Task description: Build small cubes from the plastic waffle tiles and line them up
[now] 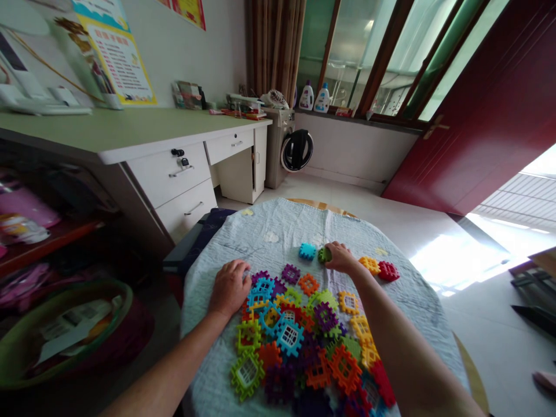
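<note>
My right hand (340,257) reaches to the far part of the cloth-covered round table, its fingers closed on a green block (324,255). Just left of that block sits a blue block (307,251); a yellow block (369,265) and a red block (388,271) lie to the right of my right hand. Resting on the cloth, my left hand (230,286) has its fingers partly curled beside the pile, near a purple piece (261,277). Between my forearms spreads a pile of colourful toothed plastic pieces (290,337), several with window grids.
A pale cloth (208,341) covers the round table. Beyond it stand a desk (174,130) with drawers at the left and a washing machine (278,145) with its door open. At the right is a red door (469,110); a basket (125,324) sits low left.
</note>
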A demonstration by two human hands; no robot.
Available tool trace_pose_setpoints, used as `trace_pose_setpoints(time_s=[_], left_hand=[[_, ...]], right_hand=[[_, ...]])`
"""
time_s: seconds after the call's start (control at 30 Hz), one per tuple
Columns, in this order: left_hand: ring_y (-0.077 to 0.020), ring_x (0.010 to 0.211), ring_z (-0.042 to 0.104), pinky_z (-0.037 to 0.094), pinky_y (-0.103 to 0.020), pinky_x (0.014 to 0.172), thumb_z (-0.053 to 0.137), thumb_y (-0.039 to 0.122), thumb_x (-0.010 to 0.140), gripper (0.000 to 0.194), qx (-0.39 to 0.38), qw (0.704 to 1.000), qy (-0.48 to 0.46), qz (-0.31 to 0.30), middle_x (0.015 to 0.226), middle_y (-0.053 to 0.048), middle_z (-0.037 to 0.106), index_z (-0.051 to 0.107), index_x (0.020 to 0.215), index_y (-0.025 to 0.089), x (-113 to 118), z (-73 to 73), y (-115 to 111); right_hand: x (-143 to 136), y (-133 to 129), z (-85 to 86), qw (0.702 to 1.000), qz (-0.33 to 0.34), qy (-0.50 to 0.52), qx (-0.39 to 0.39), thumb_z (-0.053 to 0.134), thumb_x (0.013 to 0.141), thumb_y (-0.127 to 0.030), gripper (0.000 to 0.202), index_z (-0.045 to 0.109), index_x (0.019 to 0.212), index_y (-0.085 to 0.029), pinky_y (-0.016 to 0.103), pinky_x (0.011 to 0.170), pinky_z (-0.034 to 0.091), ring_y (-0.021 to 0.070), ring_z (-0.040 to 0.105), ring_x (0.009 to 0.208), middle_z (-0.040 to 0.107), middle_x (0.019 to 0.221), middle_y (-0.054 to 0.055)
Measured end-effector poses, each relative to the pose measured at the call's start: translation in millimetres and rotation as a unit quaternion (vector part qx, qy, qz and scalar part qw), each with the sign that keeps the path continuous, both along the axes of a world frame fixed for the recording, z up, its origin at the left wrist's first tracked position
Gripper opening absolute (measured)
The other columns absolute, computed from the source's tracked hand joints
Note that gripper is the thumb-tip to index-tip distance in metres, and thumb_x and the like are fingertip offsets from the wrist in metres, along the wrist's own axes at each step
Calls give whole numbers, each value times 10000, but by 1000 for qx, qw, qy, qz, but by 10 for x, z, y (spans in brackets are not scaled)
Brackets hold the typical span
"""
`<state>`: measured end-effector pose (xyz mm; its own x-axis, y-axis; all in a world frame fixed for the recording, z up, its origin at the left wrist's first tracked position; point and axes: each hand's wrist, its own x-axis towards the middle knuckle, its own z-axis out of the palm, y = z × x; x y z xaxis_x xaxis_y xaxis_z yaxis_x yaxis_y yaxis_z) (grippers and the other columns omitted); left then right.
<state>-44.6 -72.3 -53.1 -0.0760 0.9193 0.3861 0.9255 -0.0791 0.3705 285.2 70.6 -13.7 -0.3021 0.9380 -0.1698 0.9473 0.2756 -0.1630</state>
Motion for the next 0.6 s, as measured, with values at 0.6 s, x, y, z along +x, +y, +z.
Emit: trace_pose_setpoints(time_s=[0.6], left_hand=[[-255,1030,594,448,-377,944,498,229,808,181,9,1000,27,-8,1049,-85,660,621,938,204,-34,-52,24]], right_hand=[[902,-1194,213,983,-21,184,-8,604,779,-269,453,581,1226,-195,368,856,508,221,630,978,650,1143,99]])
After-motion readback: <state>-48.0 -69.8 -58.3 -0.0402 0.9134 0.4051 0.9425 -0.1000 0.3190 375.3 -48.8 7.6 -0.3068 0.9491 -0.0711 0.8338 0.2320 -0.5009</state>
